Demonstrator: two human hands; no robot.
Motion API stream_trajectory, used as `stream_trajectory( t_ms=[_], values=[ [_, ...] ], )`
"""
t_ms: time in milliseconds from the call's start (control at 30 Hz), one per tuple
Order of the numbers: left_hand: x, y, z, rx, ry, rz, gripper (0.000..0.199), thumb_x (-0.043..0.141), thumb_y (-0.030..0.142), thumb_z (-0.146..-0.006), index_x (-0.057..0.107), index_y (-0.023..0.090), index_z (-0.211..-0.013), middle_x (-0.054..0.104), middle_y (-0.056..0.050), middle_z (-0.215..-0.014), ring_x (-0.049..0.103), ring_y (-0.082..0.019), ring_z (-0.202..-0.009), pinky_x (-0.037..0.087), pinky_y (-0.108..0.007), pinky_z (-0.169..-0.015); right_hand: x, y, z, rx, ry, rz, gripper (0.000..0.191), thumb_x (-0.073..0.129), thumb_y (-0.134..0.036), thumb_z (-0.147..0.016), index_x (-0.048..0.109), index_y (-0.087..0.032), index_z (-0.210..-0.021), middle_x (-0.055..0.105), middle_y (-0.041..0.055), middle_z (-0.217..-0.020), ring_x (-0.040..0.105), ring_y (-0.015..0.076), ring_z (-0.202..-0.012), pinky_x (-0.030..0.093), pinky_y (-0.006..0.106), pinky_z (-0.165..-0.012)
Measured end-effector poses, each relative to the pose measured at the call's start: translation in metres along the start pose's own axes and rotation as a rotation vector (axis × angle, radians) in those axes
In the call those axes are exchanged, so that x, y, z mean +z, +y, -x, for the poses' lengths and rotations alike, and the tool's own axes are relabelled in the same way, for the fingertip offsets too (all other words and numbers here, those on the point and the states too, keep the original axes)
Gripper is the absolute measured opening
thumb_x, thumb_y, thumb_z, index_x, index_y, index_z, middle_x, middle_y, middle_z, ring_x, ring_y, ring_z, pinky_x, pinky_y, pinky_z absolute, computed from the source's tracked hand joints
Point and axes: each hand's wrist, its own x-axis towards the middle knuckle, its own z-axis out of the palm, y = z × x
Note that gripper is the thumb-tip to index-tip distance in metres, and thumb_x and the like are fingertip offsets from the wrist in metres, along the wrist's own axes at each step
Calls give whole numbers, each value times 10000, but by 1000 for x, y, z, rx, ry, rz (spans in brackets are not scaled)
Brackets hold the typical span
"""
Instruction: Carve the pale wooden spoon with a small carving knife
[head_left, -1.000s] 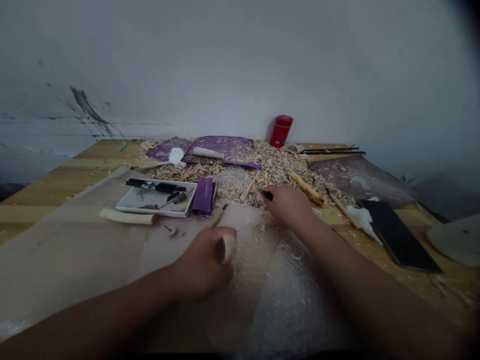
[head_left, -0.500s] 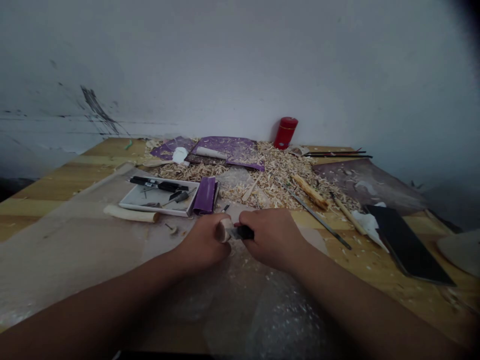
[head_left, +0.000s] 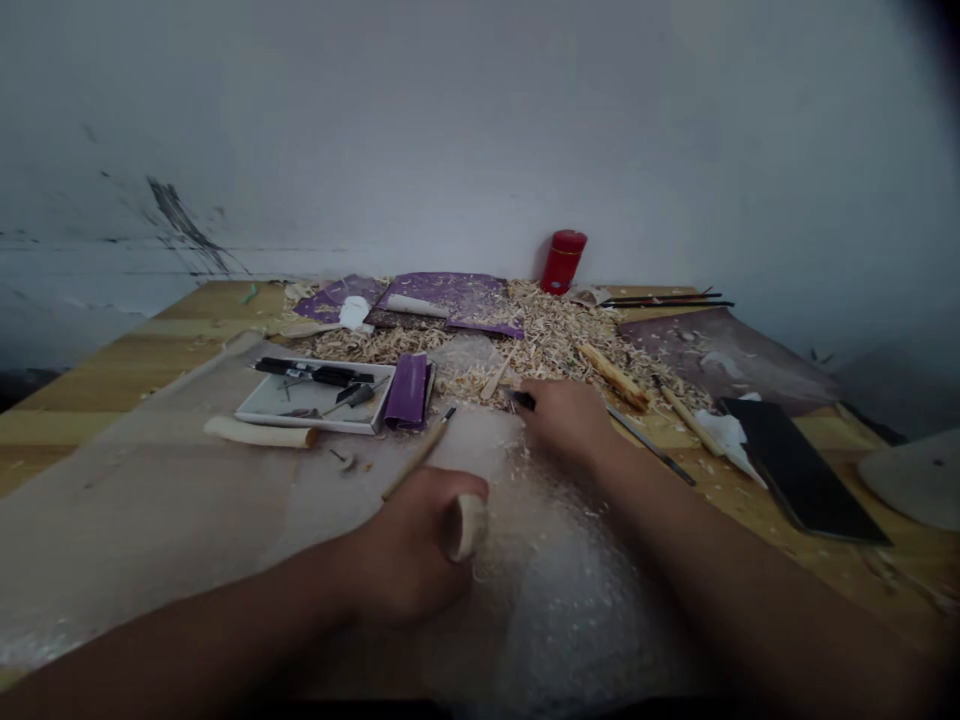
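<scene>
Head view: the left hand [head_left: 409, 545] clenches a pale carved wood piece [head_left: 466, 527] at six o'clock. The right hand [head_left: 566, 420], at four o'clock, grips a black-handled knife [head_left: 523, 400].

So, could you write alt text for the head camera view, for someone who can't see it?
Seen from the wearer's head, a left hand grips a pale piece of carved wood while a right hand holds a black-handled knife above bubble wrap. Beyond lie heaped wood shavings and a white tray of tools on a wooden table.
</scene>
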Motion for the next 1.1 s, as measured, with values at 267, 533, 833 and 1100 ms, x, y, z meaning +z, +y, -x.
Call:
stream_trajectory(
  t_ms=[267,533,833,1100],
  values=[
    [-13,-5,-13,-70,225,-52,129,510,111,-564,398,176,-562,376,64,-513,357,-90,-507,269,-207,-479,-2,-4,10,-166,109,-120,244,369,-384,-802,561,-235,-775,618,-9,-703,520,127,-621,231,229,-516],
    [-17,-1,-15,-111,247,126,197,523,305,-703,437,176,-823,483,23,-685,442,-122,-626,335,-232,-574,1,0,10,-132,166,-186,341,320,-478,-816,533,-212,-789,585,-3,-656,510,125,-591,236,231,-513],
    [-10,-16,-18,-87,184,515,222,415,354,-796,452,183,-932,448,21,-682,379,-82,-541,304,-211,-503,-6,-6,17,-304,187,-382,371,245,-449,-854,488,-181,-933,580,38,-815,521,154,-751,315,244,-609],
    [-7,-15,-21,-148,186,781,237,381,365,-817,376,180,-668,359,68,-498,267,-40,-391,222,-162,-379,-3,-17,22,-358,206,-226,455,205,-501,-844,509,-164,-802,561,41,-725,493,149,-659,278,243,-565]
  ],
)
